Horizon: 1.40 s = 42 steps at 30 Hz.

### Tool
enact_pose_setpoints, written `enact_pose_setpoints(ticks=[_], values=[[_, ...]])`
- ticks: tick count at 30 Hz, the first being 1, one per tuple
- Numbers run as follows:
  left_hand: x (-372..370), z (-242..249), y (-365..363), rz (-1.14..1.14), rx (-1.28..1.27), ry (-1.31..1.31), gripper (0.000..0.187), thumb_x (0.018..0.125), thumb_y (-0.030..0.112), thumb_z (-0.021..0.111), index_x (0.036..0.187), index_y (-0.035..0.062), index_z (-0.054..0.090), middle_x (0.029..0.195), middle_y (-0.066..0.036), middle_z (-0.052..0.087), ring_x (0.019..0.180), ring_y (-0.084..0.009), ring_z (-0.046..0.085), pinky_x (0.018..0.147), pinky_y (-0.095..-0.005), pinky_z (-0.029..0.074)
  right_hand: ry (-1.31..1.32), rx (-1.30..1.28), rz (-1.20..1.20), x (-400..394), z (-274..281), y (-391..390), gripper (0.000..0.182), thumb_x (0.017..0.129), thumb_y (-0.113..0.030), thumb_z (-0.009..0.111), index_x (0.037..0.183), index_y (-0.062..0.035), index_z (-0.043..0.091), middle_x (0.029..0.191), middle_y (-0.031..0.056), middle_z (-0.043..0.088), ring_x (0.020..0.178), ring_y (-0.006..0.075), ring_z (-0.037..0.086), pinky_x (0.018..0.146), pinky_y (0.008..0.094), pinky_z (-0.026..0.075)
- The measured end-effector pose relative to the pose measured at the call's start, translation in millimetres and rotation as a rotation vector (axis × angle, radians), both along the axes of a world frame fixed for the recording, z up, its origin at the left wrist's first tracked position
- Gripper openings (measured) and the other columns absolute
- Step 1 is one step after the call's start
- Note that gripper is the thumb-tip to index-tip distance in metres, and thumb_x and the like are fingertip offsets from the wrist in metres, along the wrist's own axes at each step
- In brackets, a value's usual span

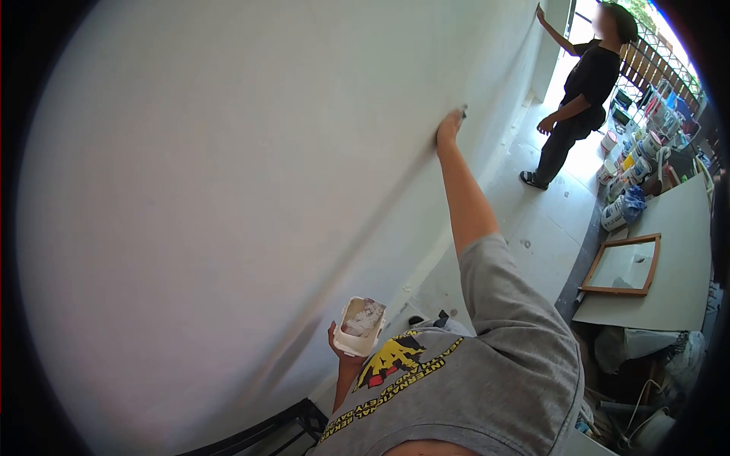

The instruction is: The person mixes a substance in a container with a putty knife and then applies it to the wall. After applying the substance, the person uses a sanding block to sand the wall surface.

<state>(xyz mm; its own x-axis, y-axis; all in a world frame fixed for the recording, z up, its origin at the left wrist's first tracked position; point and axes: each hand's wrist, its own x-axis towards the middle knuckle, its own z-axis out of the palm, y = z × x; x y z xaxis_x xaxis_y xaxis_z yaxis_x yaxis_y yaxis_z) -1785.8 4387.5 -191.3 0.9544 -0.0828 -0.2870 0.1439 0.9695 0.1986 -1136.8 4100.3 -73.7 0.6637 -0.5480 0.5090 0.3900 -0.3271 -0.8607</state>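
A large white wall [228, 190] fills the left of the view. My right hand [449, 128] is stretched out and pressed against it, holding a small dark tool [463, 112] whose shape I cannot make out. My left hand [340, 349] is low by my chest and holds a small white tray [360, 325] with pale filler in it. I wear a grey shirt with a yellow print [456, 380].
Another person in black [582, 87] stands farther along the wall with one hand on it. Paint buckets [620, 209], a wood-framed mirror [623, 264] and a flat board [673, 258] lie at the right. A black frame [266, 433] sits low by the wall.
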Motion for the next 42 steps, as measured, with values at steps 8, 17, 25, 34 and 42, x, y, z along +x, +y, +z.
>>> enact_pose_setpoints(ticks=[8,17,25,34,42], values=[[-2,-1,4,-0.023,0.023,-0.009,0.076,0.087,0.064,0.048,0.142,0.0120,0.052,0.143,-0.017,0.052,0.128,-0.0439,0.052,0.103,-0.0592,0.044,-0.212,-0.003,0.147,-204,198,62,0.061,0.108,-0.034,0.029,0.157,0.0012,0.019,0.166,0.0188,0.015,0.154,0.0327,0.012,0.125,0.0399,0.010],[1,13,-1,-0.022,0.018,-0.028,0.080,0.086,0.065,0.049,0.144,0.0112,0.050,0.144,-0.018,0.051,0.129,-0.0439,0.051,0.104,-0.0591,0.044,-0.037,0.192,0.168,-158,143,31,0.066,0.108,-0.038,0.026,0.159,-0.0008,0.008,0.167,0.0198,0.011,0.154,0.0351,0.006,0.125,0.0404,0.007],[2,8,1,-0.040,0.038,-0.042,0.079,0.087,0.064,0.047,0.146,0.0111,0.049,0.149,-0.017,0.047,0.135,-0.0418,0.047,0.107,-0.0610,0.040,-0.027,0.097,0.193,-166,180,37,0.069,0.107,-0.043,0.027,0.159,-0.0018,0.008,0.166,0.0234,0.010,0.153,0.0408,0.009,0.124,0.0439,0.010],[-4,-4,1,-0.011,-0.010,-0.055,0.078,0.087,0.062,0.047,0.147,0.0132,0.048,0.149,-0.016,0.047,0.133,-0.0435,0.048,0.105,-0.0621,0.041,-0.061,0.083,0.181,-129,50,10,0.065,0.109,-0.041,0.026,0.160,-0.0047,0.009,0.165,0.0229,0.011,0.153,0.0354,0.013,0.124,0.0392,0.012],[-3,40,-10,0.048,0.075,-0.046,0.078,0.085,0.063,0.050,0.145,0.0134,0.049,0.147,-0.015,0.050,0.130,-0.0432,0.051,0.102,-0.0608,0.044,0.396,0.319,0.454,-345,-9,-16,0.057,0.104,-0.042,0.054,0.136,0.0052,0.053,0.134,0.0159,0.058,0.116,0.0270,0.063,0.105,0.0365,0.046]])
